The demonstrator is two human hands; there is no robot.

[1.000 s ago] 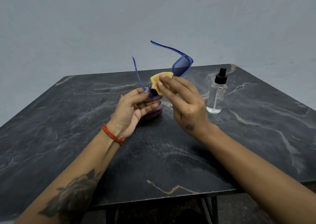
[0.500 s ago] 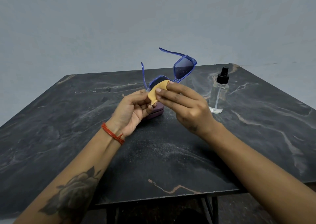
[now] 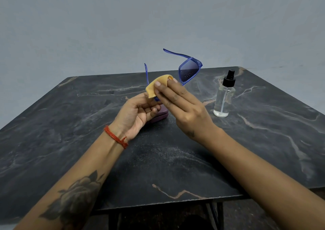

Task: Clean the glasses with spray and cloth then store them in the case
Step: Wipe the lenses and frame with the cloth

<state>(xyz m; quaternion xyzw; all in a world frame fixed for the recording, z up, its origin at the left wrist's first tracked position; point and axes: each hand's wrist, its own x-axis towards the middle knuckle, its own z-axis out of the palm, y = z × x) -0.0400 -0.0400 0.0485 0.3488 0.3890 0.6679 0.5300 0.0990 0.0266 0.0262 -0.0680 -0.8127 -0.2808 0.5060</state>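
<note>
The glasses (image 3: 188, 71) have a translucent blue frame and dark tinted lenses, one speckled with pale droplets. The cloth (image 3: 158, 84) is mustard yellow with a zigzag-cut edge. The case (image 3: 161, 114) is dull purple. The spray bottle (image 3: 223, 98) is clear with a black nozzle. The table (image 3: 70, 124) is black marble veined in grey and tan. A red thread band (image 3: 116, 138) circles one wrist, and a dark rose tattoo (image 3: 73, 194) marks the forearm. The wall (image 3: 88, 27) is pale grey-blue.
</note>
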